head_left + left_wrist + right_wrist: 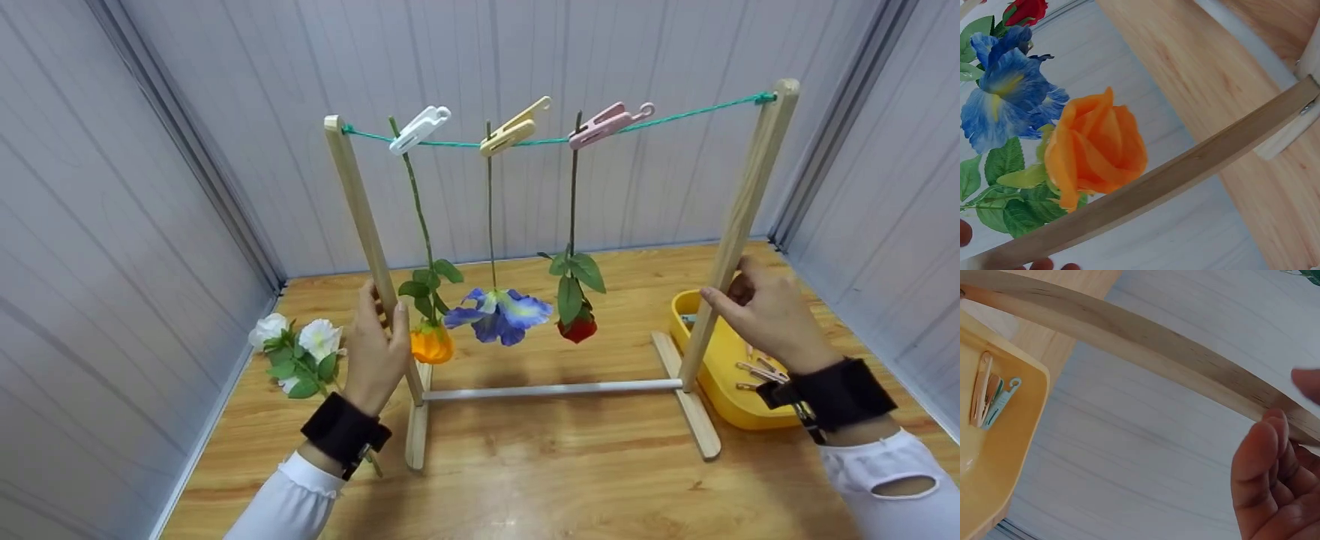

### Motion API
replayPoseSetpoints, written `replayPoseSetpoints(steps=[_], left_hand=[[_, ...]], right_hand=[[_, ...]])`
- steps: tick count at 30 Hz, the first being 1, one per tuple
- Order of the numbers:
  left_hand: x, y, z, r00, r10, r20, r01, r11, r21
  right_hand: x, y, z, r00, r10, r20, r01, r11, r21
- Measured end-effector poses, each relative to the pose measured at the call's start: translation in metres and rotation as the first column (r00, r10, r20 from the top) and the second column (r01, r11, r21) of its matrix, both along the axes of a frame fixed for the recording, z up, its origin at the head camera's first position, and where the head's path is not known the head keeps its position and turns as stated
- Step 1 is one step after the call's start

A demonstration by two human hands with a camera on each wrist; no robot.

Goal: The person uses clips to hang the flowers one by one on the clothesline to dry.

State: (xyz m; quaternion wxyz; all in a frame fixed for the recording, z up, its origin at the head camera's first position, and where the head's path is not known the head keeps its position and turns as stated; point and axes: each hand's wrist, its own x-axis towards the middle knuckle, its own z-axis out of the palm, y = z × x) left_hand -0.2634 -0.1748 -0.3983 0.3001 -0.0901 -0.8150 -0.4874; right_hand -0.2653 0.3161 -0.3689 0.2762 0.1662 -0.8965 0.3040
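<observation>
I am gripping the wooden rack [555, 389] with both hands. My left hand [377, 349] is curling round its left post [365, 217], fingers wrapped on the wood. My right hand [765, 315] is pinching the right post [739, 217] between thumb and fingers. Just beside my right hand, a yellow tray [720, 375] of clothespins is sitting on the bench [540, 480]. Left of my left hand, white flowers [300, 349] are lying. Just beyond my left hand, an orange flower [431, 343], a blue flower [496, 313] and a red flower [577, 328] are hanging upside down, pegged to the green line [697, 112] above.
</observation>
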Motion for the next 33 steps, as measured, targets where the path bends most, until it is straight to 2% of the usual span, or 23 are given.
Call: replayPoseSetpoints(steps=[3, 10, 16, 19, 21, 24, 26, 29, 31, 33], left_hand=[[0.0, -0.001, -0.002, 1.0, -0.006, 0.01, 0.006, 0.999, -0.038], [0.0, -0.005, -0.004, 1.0, -0.005, -0.02, 0.003, 0.997, -0.083], [0.003, -0.01, -0.004, 1.0, -0.007, 0.025, 0.009, 0.998, -0.069], [0.005, -0.011, -0.004, 0.999, -0.02, 0.044, 0.022, 0.999, -0.038], [0.008, -0.011, -0.004, 0.999, -0.025, 0.043, 0.025, 1.0, -0.011], [0.013, -0.011, -0.005, 1.0, 0.01, -0.025, -0.01, 1.0, -0.003], [0.017, -0.01, -0.007, 0.993, 0.053, -0.109, -0.055, 0.998, -0.015], [0.021, -0.006, -0.011, 0.958, 0.082, -0.275, -0.093, 0.995, -0.029], [0.022, -0.003, -0.014, 0.927, 0.042, -0.374, -0.057, 0.998, -0.031], [0.024, 0.001, -0.018, 0.902, -0.033, -0.431, 0.014, 0.999, -0.048]], right_hand=[[-0.001, -0.001, -0.002, 1.0, -0.008, 0.017, 0.008, 1.0, -0.01], [-0.003, -0.006, -0.001, 0.998, -0.02, 0.066, 0.02, 1.0, -0.001], [-0.006, -0.005, 0.002, 0.987, 0.018, 0.158, -0.017, 1.0, -0.005], [-0.007, 0.001, 0.006, 0.964, 0.046, 0.261, -0.058, 0.997, 0.041], [-0.009, 0.007, 0.01, 0.922, 0.049, 0.383, -0.092, 0.991, 0.093], [-0.016, 0.018, 0.013, 0.843, 0.035, 0.537, -0.161, 0.968, 0.19], [-0.022, 0.024, 0.011, 0.804, 0.008, 0.594, -0.186, 0.953, 0.24], [-0.032, 0.034, 0.004, 0.783, -0.044, 0.62, -0.192, 0.932, 0.308], [-0.04, 0.04, -0.003, 0.774, -0.075, 0.628, -0.193, 0.918, 0.347], [-0.046, 0.048, -0.011, 0.769, -0.091, 0.632, -0.2, 0.906, 0.373]])
